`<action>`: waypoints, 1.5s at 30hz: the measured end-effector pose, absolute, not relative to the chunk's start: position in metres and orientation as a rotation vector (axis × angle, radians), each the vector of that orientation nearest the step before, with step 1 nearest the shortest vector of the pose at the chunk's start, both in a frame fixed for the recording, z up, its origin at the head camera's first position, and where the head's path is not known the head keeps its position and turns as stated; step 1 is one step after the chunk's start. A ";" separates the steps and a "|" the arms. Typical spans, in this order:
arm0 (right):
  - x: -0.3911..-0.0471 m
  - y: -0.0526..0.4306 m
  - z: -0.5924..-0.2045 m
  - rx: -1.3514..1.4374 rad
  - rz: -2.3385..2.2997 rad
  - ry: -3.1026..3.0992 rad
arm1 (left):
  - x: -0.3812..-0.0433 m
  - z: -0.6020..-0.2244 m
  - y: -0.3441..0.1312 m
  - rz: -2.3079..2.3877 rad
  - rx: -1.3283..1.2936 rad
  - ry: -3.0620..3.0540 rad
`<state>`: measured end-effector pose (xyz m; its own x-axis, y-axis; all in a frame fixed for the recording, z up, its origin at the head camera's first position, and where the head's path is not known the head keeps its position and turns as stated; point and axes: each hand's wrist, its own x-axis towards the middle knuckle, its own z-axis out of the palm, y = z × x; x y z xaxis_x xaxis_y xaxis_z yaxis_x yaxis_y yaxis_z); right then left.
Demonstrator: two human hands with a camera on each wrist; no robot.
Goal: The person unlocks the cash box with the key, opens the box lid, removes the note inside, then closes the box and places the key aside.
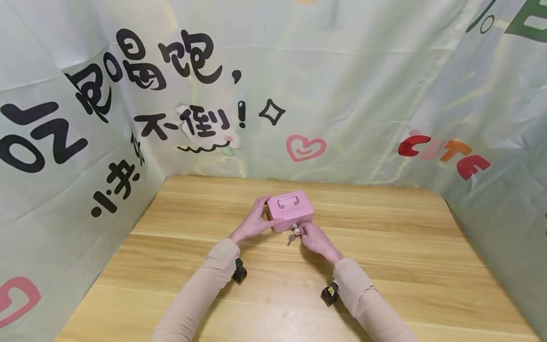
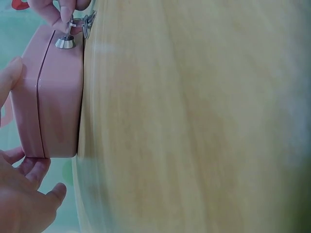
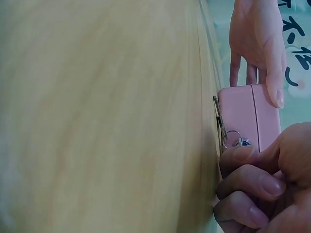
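Sleeves (image 1: 196, 294) foremost; left hand (image 1: 255, 221) grips box (image 1: 302, 208), right hand (image 1: 318, 241) pinches key (image 2: 69, 32); wood-grain table (image 1: 273, 304), printed cloth (image 1: 363, 99) walls.

On my feed I see a curtained booth (image 1: 504, 223): lettered cloth (image 1: 354, 104) hangs behind the wooden table (image 1: 427, 251) and along its 2 sides.

Pink box (image 1: 295, 211): closed, wire handle (image 1: 288, 197) on top — flat on the worktop (image 1: 384, 247)
Lock (image 2: 65, 43): silver, round, on the front
Keys (image 1: 292, 239): metal, ringed — hanging at the lock
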<state>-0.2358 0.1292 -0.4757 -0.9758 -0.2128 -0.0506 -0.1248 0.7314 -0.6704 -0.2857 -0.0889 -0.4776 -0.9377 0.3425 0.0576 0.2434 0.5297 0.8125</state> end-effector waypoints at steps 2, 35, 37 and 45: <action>-0.236 0.130 -0.476 -0.264 -1.084 2.803 | -0.285 -0.478 -0.089 1.380 0.507 2.649; -0.238 0.164 -0.476 -0.365 -1.408 2.830 | -0.274 -0.474 -0.113 1.402 0.611 2.452; -0.238 0.166 -0.476 -0.411 -1.426 2.774 | -0.272 -0.473 -0.116 1.395 0.611 2.435; -0.239 0.174 -0.482 -0.640 -1.586 2.470 | -0.267 -0.472 -0.123 1.373 0.647 2.396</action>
<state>-0.2388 0.1740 -0.4815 -0.9003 -0.4208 0.1113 -0.2762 0.3547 -0.8932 -0.2669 -0.1227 -0.4723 -0.8520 0.5222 -0.0386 0.2308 0.4406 0.8675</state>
